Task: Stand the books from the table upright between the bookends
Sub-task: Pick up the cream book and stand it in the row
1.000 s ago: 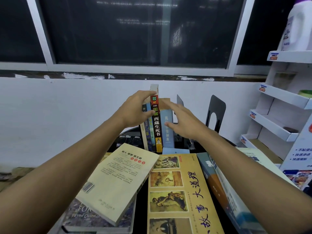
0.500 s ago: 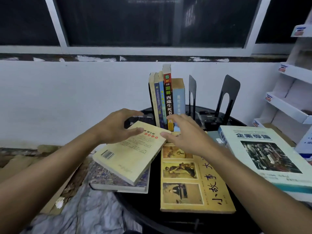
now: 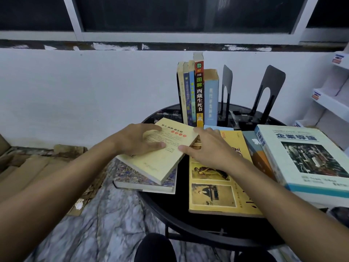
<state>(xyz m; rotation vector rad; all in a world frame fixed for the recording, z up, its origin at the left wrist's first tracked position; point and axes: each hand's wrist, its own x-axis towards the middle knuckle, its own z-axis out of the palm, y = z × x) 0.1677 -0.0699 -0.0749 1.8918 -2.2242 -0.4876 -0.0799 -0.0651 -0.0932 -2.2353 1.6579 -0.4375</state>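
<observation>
A pale yellow paperback [image 3: 160, 163] lies tilted on a patterned book [image 3: 143, 179] at the left of the round black table [image 3: 181, 220]. My left hand [image 3: 137, 141] rests flat on its cover, fingers apart. My right hand [image 3: 209, 148] has its thumb and fingertips on the paperback's right edge. Behind, several books [image 3: 198, 91] stand upright against a black bookend [image 3: 226, 87]; a second bookend [image 3: 268, 91] stands free to the right. Lying flat are a large yellow picture book [image 3: 213, 195], a blue-orange book [image 3: 258, 154] and a big white-teal book [image 3: 306, 157].
A small light-blue book [image 3: 217, 127] lies at the foot of the upright row. White shelves [image 3: 328, 103] stand at the right. Flattened cardboard [image 3: 28, 167] covers the floor at the left. A white wall and dark window are behind the table.
Both hands came back from the upright row and down onto the pale yellow paperback. The view tilted down, showing more of the table and floor.
</observation>
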